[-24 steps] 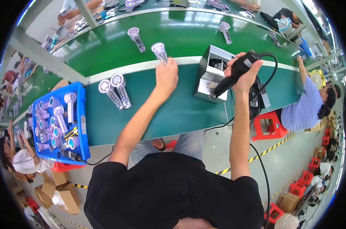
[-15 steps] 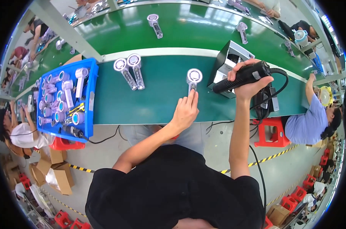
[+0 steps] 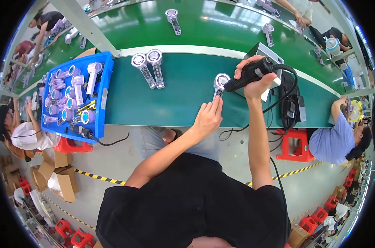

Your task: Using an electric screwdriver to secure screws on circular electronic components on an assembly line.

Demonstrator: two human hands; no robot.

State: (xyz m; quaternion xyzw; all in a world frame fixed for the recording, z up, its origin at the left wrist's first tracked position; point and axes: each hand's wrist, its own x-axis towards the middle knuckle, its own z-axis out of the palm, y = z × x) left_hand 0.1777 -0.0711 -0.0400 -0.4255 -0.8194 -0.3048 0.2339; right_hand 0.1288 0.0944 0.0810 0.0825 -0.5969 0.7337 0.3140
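My right hand (image 3: 257, 88) is wrapped around a black electric screwdriver (image 3: 250, 77), held tilted with its front end low and to the left. That front end is right beside a light purple handheld fan (image 3: 221, 79), overlapping its edge; I cannot tell whether they touch. The fan lies on the green workbench (image 3: 179, 105) with its round head away from me and its handle's inner parts exposed. Fingers of my left hand (image 3: 208, 117) are closed on the handle's near end, hiding it. Two similar handheld fans (image 3: 148, 71) lie side by side farther left.
A blue bin (image 3: 106, 89) of fan parts stands at the left. Behind my right hand is a grey metal box (image 3: 267, 51); a black power adapter (image 3: 288, 103) and cables lie right of it. Beyond a pale rail, a green conveyor (image 3: 212, 31) carries more fans. Co-workers sit on both sides.
The screwdriver has moved left and its front end has come to the fan's side. The fan and my left hand have shifted slightly right. The whole view has also shifted a little.
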